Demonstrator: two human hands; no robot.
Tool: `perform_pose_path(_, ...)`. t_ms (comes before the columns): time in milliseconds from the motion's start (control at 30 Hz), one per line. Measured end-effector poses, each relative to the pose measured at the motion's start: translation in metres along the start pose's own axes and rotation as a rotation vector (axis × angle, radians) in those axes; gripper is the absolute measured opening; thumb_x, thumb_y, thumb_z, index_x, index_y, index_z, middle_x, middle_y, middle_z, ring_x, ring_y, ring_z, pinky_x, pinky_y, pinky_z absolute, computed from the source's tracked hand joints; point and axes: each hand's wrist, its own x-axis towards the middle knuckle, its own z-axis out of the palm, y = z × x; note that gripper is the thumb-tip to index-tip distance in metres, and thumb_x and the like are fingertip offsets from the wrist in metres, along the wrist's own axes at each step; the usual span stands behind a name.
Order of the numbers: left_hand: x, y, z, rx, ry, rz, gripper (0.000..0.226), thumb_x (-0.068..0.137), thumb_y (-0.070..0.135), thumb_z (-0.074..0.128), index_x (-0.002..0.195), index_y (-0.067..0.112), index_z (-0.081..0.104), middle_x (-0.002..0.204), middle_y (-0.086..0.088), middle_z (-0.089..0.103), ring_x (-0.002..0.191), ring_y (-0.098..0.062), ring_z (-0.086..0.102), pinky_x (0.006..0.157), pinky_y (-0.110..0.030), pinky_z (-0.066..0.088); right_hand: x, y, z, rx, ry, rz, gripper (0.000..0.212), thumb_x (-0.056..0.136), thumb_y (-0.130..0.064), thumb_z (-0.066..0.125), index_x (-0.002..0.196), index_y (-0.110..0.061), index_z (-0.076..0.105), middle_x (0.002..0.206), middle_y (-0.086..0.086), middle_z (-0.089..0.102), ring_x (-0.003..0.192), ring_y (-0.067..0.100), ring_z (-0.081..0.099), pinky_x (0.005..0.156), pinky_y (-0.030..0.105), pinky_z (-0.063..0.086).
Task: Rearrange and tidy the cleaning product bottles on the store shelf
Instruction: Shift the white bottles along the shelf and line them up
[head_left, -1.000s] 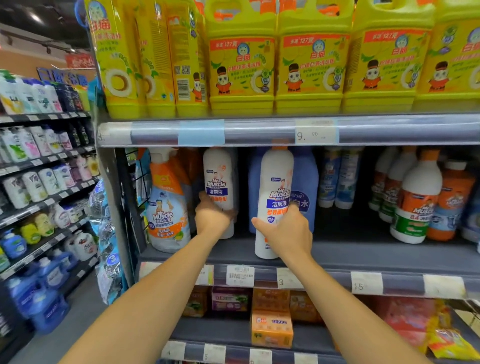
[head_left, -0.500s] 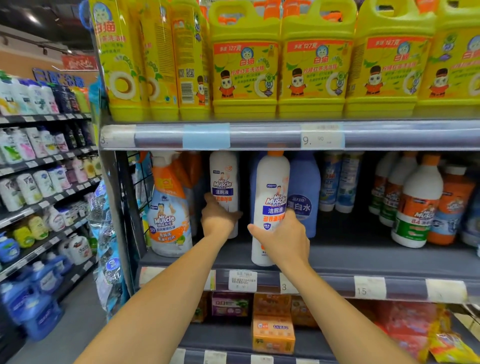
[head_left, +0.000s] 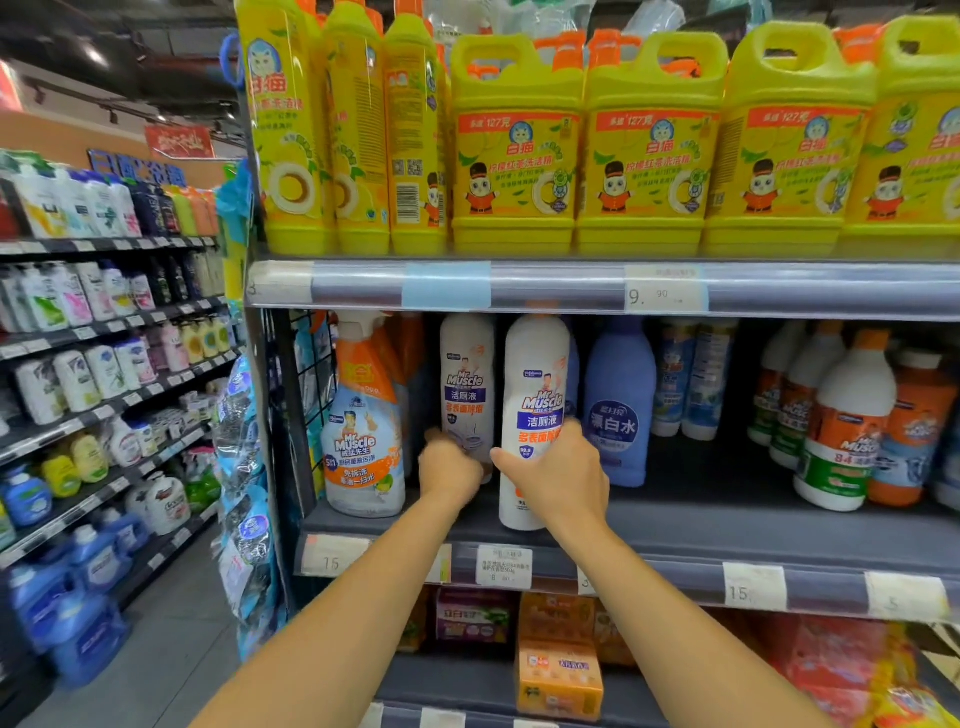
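While both arms reach forward to the middle shelf, each hand is on a white toilet cleaner bottle. The right hand wraps around the lower half of the front white bottle, with the thumb across the label and the other fingers curled behind the right side. This bottle stands upright near the front edge of the shelf. The left hand is closed around the bottom part of the second white bottle, which stands upright a little further back and just beside the first one, on its left. The fingers of the left hand are blurred, so I cannot tell exactly how they lie, but they bend around the bottle.

To the left of both bottles stands a spray bottle with an orange and white label, close to the black wire side panel. To the right of the front bottle stands a blue bleach bottle, upright and set further back. More to the right are white bottles with orange caps, well apart from the hands. On the shelf above, yellow detergent jugs stand in a row. Price tags sit along the shelf edge.
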Motion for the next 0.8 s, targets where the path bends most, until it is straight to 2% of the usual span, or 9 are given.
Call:
perform_pose_path(100, -0.032, -0.019, -0.014, 0.104, -0.030, 0.134, 0.044, 0.087, 0.007, 0.063, 0.128, 0.008, 0.048, 0.130, -0.013, 0.056, 0.118, -0.029, 0.055, 0.089, -0.030, 0.045, 0.000, -0.005, 0.011, -0.014, 0.000, 0.001, 0.061, 0.059, -0.060, 0.077, 0.094, -0.023, 0.042, 0.082, -0.010, 0.053, 0.073, 0.011, 0.052, 0.058, 0.025, 0.038)
perform_pose_path(167, -0.056, -0.036, -0.028, 0.188, -0.019, 0.306, 0.038, 0.090, 0.005, 0.059, 0.126, 0.013, 0.055, 0.124, -0.005, 0.058, 0.113, -0.021, 0.057, 0.088, -0.022, 0.041, -0.001, -0.011, 0.021, -0.023, -0.014, -0.016, 0.062, 0.060, -0.061, 0.077, 0.094, -0.023, 0.043, 0.083, -0.009, 0.053, 0.075, 0.013, 0.055, 0.059, 0.026, 0.039)
perform_pose_path(267, -0.076, -0.068, -0.053, 0.455, 0.081, 0.660, 0.017, 0.086, 0.022, 0.062, 0.102, 0.017, 0.065, 0.100, 0.002, 0.063, 0.094, -0.018, 0.061, 0.080, -0.027, 0.046, -0.005, -0.022, 0.037, -0.036, -0.026, -0.035, 0.065, 0.059, -0.062, 0.076, 0.098, -0.020, 0.044, 0.089, -0.004, 0.059, 0.084, 0.019, 0.063, 0.064, 0.029, 0.044)
perform_pose_path(300, -0.077, -0.078, -0.060, 0.565, 0.094, 0.737, 0.022, 0.083, 0.031, 0.064, 0.100, 0.017, 0.066, 0.098, 0.002, 0.064, 0.091, -0.020, 0.061, 0.079, -0.031, 0.048, -0.007, -0.025, 0.042, -0.038, -0.019, -0.042, 0.066, 0.059, -0.062, 0.076, 0.098, -0.020, 0.045, 0.091, -0.002, 0.061, 0.085, 0.020, 0.064, 0.063, 0.029, 0.044)
perform_pose_path(400, -0.072, -0.099, -0.069, 0.773, 0.047, 0.752, 0.056, 0.074, 0.059, 0.061, 0.112, 0.018, 0.065, 0.107, 0.001, 0.063, 0.100, -0.022, 0.060, 0.090, -0.038, 0.048, -0.009, -0.033, 0.054, -0.045, 0.015, -0.046, 0.068, 0.058, -0.061, 0.076, 0.100, -0.018, 0.045, 0.093, 0.000, 0.065, 0.085, 0.023, 0.066, 0.061, 0.027, 0.039)
perform_pose_path(467, -0.067, -0.105, -0.069, 0.838, 0.047, 0.770, 0.068, 0.070, 0.069, 0.057, 0.117, 0.020, 0.063, 0.111, 0.003, 0.063, 0.106, -0.021, 0.058, 0.096, -0.038, 0.047, -0.009, -0.037, 0.060, -0.056, 0.033, -0.044, 0.070, 0.057, -0.063, 0.075, 0.101, -0.017, 0.045, 0.094, 0.001, 0.066, 0.085, 0.024, 0.066, 0.061, 0.026, 0.039)
perform_pose_path(667, -0.062, -0.115, -0.066, 0.798, 0.106, 0.811, 0.067, 0.070, 0.073, 0.055, 0.115, 0.023, 0.059, 0.112, 0.004, 0.061, 0.105, -0.020, 0.056, 0.097, -0.038, 0.044, -0.006, -0.038, 0.070, -0.079, 0.047, -0.048, 0.078, 0.055, -0.065, 0.075, 0.108, -0.016, 0.045, 0.098, 0.002, 0.066, 0.089, 0.025, 0.067, 0.062, 0.028, 0.042)
perform_pose_path(800, -0.063, -0.116, -0.064, 0.757, 0.117, 0.825, 0.065, 0.070, 0.071, 0.057, 0.112, 0.022, 0.060, 0.107, 0.006, 0.060, 0.100, -0.020, 0.055, 0.095, -0.038, 0.043, -0.007, -0.032, 0.070, -0.058, -0.042, -0.034, 0.076, 0.054, -0.062, 0.078, 0.105, -0.018, 0.041, 0.100, 0.002, 0.064, 0.092, 0.024, 0.065, 0.067, 0.034, 0.049)
